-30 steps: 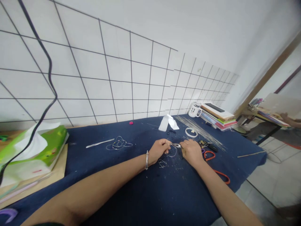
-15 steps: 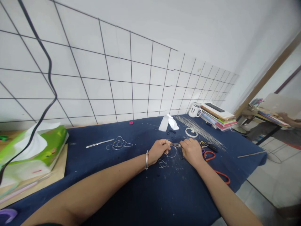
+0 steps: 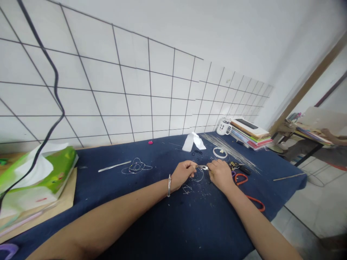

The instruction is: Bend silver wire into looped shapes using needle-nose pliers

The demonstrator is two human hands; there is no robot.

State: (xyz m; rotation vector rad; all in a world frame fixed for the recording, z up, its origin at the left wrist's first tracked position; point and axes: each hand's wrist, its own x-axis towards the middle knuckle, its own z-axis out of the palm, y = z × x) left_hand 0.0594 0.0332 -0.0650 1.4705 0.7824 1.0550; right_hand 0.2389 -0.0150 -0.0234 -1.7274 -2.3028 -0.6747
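Note:
Pinched fingers of my left hand (image 3: 184, 173) hold a thin wire (image 3: 201, 177), whose loop hangs below between my two hands. My right hand (image 3: 220, 173) is closed round a pair of small metal pliers (image 3: 203, 167). The jaws of the pliers point left and meet the wire at my left fingertips; the exact grip there is too small to make out. Just below my left hand lies a small tangle of wire pieces (image 3: 187, 189), and tiny clippings are scattered on the dark blue cloth (image 3: 162, 231).
Red-handled scissors (image 3: 241, 179), black-handled tools (image 3: 244, 169), a white wire coil (image 3: 220, 152) and long thin rods (image 3: 233, 150) lie right. Behind stand a mug (image 3: 223, 127) and stacked books (image 3: 249, 134). Coiled wire (image 3: 137, 166) and a tissue pack (image 3: 54, 173) are left.
The camera view has shifted very slightly. Both hands keep nearly the same position, and the pliers appear turned a little, showing more of their metal.

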